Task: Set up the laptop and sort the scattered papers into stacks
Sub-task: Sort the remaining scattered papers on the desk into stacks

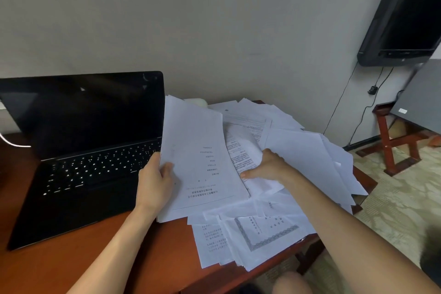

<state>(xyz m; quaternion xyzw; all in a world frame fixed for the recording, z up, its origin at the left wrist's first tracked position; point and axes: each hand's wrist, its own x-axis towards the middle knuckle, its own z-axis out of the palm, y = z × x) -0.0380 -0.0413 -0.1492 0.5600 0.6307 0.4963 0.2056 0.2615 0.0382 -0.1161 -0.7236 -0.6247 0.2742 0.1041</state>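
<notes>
A black laptop (78, 150) stands open on the left of the reddish wooden desk (100, 258), its screen dark and its keys lit. My left hand (155, 181) grips the left edge of a thick bundle of white printed sheets (200, 157), thumb on top, holding it tilted above the desk. To its right, my right hand (265, 167) lies on a printed sheet (241, 150) in the loose pile, fingers reaching under a blank sheet (303, 157). Scattered papers (257, 234) cover the desk's right half and hang over its front edge.
A dark wall-mounted screen (405, 14) hangs at the upper right with cables running down. A red wooden stand (401, 136) bearing a grey panel stands on the patterned carpet to the right. A white cable (12, 142) curves in at the left.
</notes>
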